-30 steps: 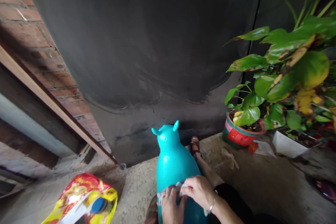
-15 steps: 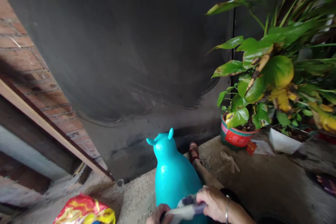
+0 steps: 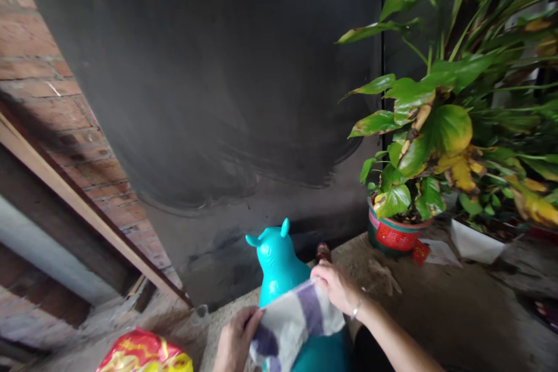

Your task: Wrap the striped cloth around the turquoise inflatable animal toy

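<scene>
White and purple blocks pattern the cloth (image 3: 288,321) spread between the person's two hands, nearest the camera. The left hand (image 3: 238,338) pinches its left upper edge between thumb and fingers; the right hand (image 3: 336,286), with a silvery bracelet (image 3: 357,308) at the wrist, is clamped on the right upper corner. The cloth slants up to the right across the body of a turquoise animal figure (image 3: 279,258), whose head and two ears point away from the person; whether cloth and figure touch, I cannot tell.

Left of the hands, at the lower edge of view, lies a red and yellow bag (image 3: 142,353). Just beyond the right hand, a foot (image 3: 323,251) in a dark sandal rests on the concrete floor (image 3: 418,308).

Farther off to the right stand a red and green pot (image 3: 396,236) with leafy growth and a white planter (image 3: 476,242), papers (image 3: 441,253) lying near both. Behind rises a broad dark panel (image 3: 244,81), with brickwork (image 3: 65,107) along its left side.
</scene>
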`<control>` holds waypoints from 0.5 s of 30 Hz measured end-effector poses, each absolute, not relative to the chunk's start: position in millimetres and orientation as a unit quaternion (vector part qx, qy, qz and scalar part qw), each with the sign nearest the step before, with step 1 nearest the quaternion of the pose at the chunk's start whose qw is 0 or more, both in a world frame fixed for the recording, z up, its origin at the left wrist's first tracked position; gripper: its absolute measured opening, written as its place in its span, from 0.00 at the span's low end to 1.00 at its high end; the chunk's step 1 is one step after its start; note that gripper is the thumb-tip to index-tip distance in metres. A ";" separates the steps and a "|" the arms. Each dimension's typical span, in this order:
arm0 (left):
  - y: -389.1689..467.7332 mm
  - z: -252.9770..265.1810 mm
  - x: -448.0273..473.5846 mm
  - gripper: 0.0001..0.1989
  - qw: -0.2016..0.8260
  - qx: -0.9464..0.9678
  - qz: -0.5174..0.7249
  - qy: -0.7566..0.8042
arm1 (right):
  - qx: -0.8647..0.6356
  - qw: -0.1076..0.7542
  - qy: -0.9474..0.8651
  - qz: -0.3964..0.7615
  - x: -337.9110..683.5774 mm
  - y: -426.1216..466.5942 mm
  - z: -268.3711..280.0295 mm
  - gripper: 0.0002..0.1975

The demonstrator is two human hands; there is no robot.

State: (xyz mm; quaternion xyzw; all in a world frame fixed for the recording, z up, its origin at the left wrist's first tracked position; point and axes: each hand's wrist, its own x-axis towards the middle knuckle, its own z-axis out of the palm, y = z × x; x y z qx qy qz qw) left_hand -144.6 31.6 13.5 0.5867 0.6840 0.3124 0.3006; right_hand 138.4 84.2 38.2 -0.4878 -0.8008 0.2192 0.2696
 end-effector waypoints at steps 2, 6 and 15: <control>45.9 38.3 -150.3 0.19 0.262 0.609 0.341 0.667 | -0.485 0.288 -0.805 0.185 131.7 97.5 62.4 0.13; 55.9 65.9 -152.0 0.18 0.207 0.645 0.382 0.628 | -0.490 0.301 -0.808 0.128 128.5 103.2 89.6 0.12; -5.7 -44.5 -132.4 0.07 0.334 0.606 0.154 0.706 | -0.534 0.150 -0.809 0.195 155.2 9.2 -54.1 0.09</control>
